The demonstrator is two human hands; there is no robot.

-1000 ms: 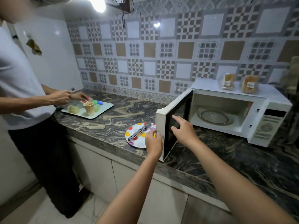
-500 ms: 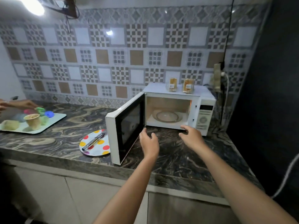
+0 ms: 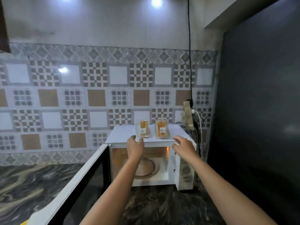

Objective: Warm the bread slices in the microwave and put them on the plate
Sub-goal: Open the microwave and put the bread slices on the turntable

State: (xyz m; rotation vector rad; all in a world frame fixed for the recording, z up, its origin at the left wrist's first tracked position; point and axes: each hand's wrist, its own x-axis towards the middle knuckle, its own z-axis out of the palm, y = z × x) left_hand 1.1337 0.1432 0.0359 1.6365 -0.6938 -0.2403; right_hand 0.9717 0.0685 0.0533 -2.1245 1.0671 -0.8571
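left hand [image 3: 135, 147] grip spread beside left bread pack [image 3: 143, 131], right hand [image 3: 183, 147] grip spread, holding nothing

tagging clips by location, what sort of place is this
Most likely a home kitchen: a white microwave with its door open stands on a dark marbled countertop, backed by a patterned tile wall.

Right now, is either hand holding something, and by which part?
Nothing is held: left hand and right hand reach open toward the bread packs on the microwave.
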